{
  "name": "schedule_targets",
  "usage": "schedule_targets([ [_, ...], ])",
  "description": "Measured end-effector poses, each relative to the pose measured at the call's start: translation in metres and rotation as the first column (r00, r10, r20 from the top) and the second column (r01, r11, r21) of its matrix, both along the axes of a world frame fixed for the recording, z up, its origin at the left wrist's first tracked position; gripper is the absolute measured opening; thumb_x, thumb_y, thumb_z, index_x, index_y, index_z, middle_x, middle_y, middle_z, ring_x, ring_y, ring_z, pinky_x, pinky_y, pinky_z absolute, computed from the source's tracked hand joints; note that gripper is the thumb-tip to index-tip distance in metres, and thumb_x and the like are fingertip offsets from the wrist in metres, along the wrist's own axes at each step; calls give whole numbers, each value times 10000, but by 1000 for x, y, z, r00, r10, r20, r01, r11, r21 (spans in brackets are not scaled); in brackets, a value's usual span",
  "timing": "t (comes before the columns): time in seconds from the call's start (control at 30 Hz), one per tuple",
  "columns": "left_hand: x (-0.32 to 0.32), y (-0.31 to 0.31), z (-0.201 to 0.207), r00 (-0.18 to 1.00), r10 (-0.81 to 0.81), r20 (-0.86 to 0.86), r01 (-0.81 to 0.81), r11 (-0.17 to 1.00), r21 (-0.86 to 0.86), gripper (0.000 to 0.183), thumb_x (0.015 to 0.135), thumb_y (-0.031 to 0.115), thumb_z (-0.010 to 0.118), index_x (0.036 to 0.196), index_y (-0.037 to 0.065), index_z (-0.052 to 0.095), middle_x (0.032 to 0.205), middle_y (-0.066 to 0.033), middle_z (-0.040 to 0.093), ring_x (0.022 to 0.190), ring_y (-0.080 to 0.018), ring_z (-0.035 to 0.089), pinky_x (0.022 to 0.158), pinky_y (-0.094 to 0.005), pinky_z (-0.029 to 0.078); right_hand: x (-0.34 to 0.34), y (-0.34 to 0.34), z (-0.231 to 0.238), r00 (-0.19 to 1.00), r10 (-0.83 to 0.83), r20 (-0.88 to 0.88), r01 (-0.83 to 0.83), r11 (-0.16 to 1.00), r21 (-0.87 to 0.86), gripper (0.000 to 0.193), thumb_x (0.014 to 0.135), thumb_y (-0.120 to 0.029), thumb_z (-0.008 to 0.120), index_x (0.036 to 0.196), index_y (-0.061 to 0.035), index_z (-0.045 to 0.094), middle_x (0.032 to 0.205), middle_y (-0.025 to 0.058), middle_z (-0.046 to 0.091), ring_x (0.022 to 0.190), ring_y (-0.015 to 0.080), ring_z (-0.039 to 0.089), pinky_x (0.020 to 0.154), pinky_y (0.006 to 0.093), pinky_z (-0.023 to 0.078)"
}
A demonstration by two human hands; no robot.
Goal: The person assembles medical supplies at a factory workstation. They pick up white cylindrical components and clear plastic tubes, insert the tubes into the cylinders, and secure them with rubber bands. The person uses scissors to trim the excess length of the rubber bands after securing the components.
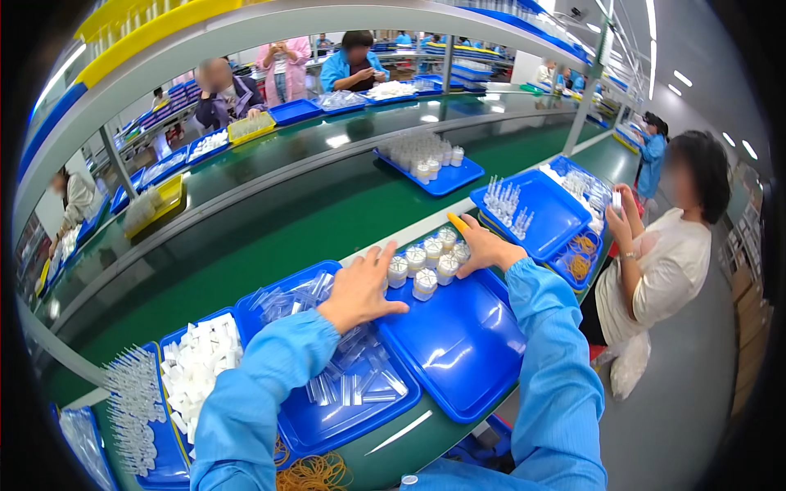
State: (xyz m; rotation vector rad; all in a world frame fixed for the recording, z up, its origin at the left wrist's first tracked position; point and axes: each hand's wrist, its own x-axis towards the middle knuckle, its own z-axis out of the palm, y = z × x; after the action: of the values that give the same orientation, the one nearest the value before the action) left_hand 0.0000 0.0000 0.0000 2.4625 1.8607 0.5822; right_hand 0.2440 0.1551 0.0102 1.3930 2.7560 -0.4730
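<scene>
Several round bundles (425,284) of clear tubes with white ends stand clustered at the far end of a blue tray (458,352). Spread and apart, the fingers of my left hand (360,286) are at the left side of the cluster, with the thumb pointing toward it. On the cluster's right side is my right hand (485,247), fingers stretched out and a yellow cover on one fingertip. Its thumb is against or very near a bundle; I cannot tell if it touches. Neither hand grips anything.
To the left lie a tray of clear tubes (360,389), white pieces (201,360) and thin clear parts (135,409). Rubber bands (315,473) lie near the front. A loaded tray (434,176) sits on the green conveyor (303,221). A co-worker (663,245) stands at right.
</scene>
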Motion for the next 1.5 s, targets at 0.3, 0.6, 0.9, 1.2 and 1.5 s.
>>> schedule_targets([
  [0.3,22,36,-9,1000,24,9,-23,997,-72,1153,539,644,745,1374,-14,299,1106,-222,549,929,-370,612,751,-428,518,-3,4,9,988,74,-138,-101,973,-207,1016,501,-185,832,1384,-80,342,1214,174,497,1158,291,482,996,317,378],
  [0.6,40,55,-2,989,88,120,-66,982,-177,1152,523,577,772,1379,-7,268,1128,-231,528,956,-393,601,799,-459,495,-24,-11,18,997,72,-41,-78,981,-178,1153,508,-284,855,1453,-126,213,1265,184,404,1154,351,466,977,357,404],
  [0.9,34,41,0,983,28,181,10,978,-206,1117,511,501,810,1373,39,271,1179,-229,508,979,-413,587,831,-466,482,-4,-20,-6,935,169,-310,-221,965,-140,1025,527,-280,856,1385,-73,336,1352,164,353,1247,319,378,1055,345,314],
  [1.2,43,53,-9,969,69,239,-13,973,-229,1137,490,478,814,1387,52,261,1218,-225,485,1016,-399,580,858,-456,480,-14,-33,-9,977,36,-209,-45,998,-37,996,484,-350,840,1348,-116,402,1372,160,353,1200,340,459,999,380,397],
  [1.5,43,46,-8,954,44,296,22,976,-216,1075,506,436,794,1395,126,275,1273,-204,440,1019,-434,561,872,-473,467,-9,-29,-20,950,38,-310,-51,998,-35,956,481,-280,848,1310,-52,430,1321,175,400,1204,327,447,1025,365,371],
])
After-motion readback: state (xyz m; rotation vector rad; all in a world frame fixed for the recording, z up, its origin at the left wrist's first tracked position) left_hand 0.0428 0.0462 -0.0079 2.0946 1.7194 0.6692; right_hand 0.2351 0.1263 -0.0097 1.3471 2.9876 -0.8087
